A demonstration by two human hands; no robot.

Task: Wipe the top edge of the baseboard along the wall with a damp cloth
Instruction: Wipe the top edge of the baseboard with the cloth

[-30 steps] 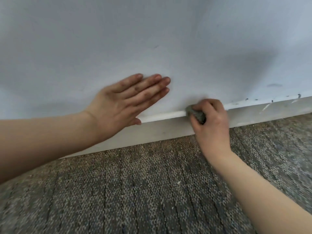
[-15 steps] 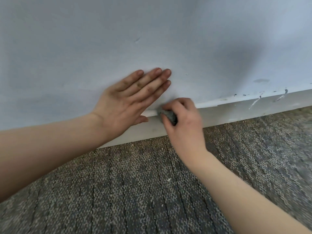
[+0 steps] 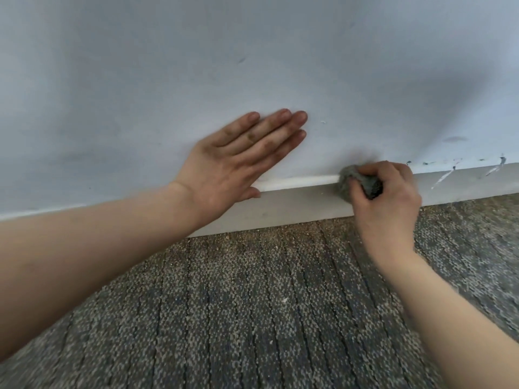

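Note:
A white baseboard (image 3: 295,202) runs along the foot of a pale blue wall (image 3: 196,66), rising slightly to the right. My right hand (image 3: 384,200) grips a bunched grey cloth (image 3: 356,183) and holds it against the baseboard's top edge. My left hand (image 3: 236,161) lies flat on the wall just above the baseboard, fingers straight and pointing up to the right, a short gap left of the cloth. The baseboard's top edge between the two hands looks bright white.
Grey-brown patterned carpet (image 3: 252,304) covers the floor up to the baseboard. Dark specks and pale scratch marks (image 3: 443,178) sit on the wall and baseboard to the right of my right hand.
My right hand slid the cloth left along the top edge until it was next to my left hand, then back to the right. My left hand stayed flat on the wall.

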